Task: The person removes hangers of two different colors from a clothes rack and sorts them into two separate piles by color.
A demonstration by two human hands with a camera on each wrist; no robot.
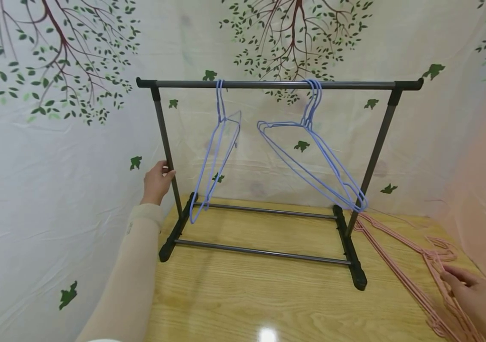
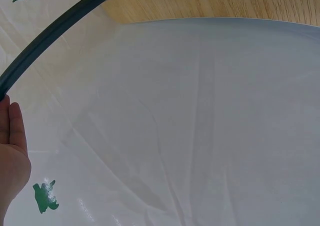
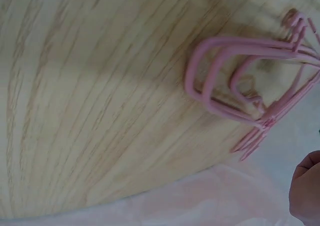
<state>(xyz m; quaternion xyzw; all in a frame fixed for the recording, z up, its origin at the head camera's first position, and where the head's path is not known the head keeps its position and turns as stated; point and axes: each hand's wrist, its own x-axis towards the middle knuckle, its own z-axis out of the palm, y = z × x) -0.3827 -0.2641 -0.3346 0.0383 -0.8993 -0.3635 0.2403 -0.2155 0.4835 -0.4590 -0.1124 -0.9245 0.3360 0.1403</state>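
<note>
At the far left, a pale sheet [image 1: 76,166] printed with trees and green leaves hangs, and it also runs across the far side. In front of it, the person's left arm reaches in with a light sleeve [image 1: 136,266], and the left hand [image 1: 155,185] grips the left post [image 1: 163,137] of a dark rack, its thumb over the post and the fingers only partly bent. The rack stands upright on a wood-grained table [image 1: 226,294], its black left foot [image 1: 176,235] running from far to near. From the left part of the top bar [image 1: 264,85] hang the left blue hangers [image 1: 205,166], turned nearly edge-on; below, two thin rails [image 1: 264,252] join the feet, one far, one near. Further right, a bunch of right blue hangers [image 1: 331,160] hangs from the same bar, their lower corners crossing in front of the right post [image 1: 378,147]. Right of the rack, pink hangers [image 3: 240,49] lie overlapping on the table, stretching from beside the right post to the near right. There the right hand [image 1: 475,294], fingers bent, pinches a pink wire among them between thumb and fingertips.
</note>
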